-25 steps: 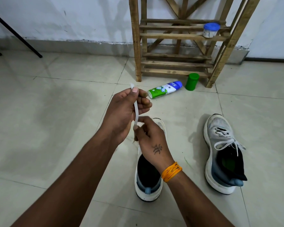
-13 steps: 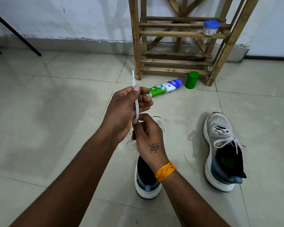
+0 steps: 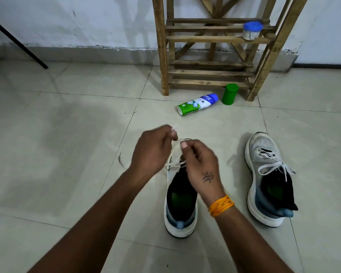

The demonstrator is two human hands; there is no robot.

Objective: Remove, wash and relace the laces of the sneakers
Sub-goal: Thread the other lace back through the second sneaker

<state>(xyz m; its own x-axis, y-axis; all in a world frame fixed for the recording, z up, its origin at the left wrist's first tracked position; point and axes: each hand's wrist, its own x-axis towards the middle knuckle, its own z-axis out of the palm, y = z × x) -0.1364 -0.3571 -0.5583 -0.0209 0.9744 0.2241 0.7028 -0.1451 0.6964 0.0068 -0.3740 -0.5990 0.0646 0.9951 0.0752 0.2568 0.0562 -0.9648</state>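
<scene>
Two grey-and-white sneakers stand on the tiled floor. The near sneaker [image 3: 180, 211] sits right under my hands, its white lace [image 3: 173, 166] partly loosened across the eyelets. My left hand [image 3: 153, 152] hovers over its toe and pinches the lace's tip between thumb and fingers. My right hand [image 3: 200, 164], with an orange band at the wrist, is curled over the eyelet area, and its fingertips hide what they hold. The other sneaker [image 3: 268, 180] lies to the right, its lace [image 3: 274, 164] tied in a bow.
A wooden rack [image 3: 211, 73] stands against the wall ahead, with a blue-lidded jar [image 3: 252, 30] on a shelf. A green-and-blue spray can [image 3: 197, 104] lies on the floor beside a green cup [image 3: 229, 94]. Black stand legs [image 3: 18, 44] cross the far left.
Both hands have dropped from chest height down to the near sneaker. The lace end that stood stretched upright between them is now low over the toe.
</scene>
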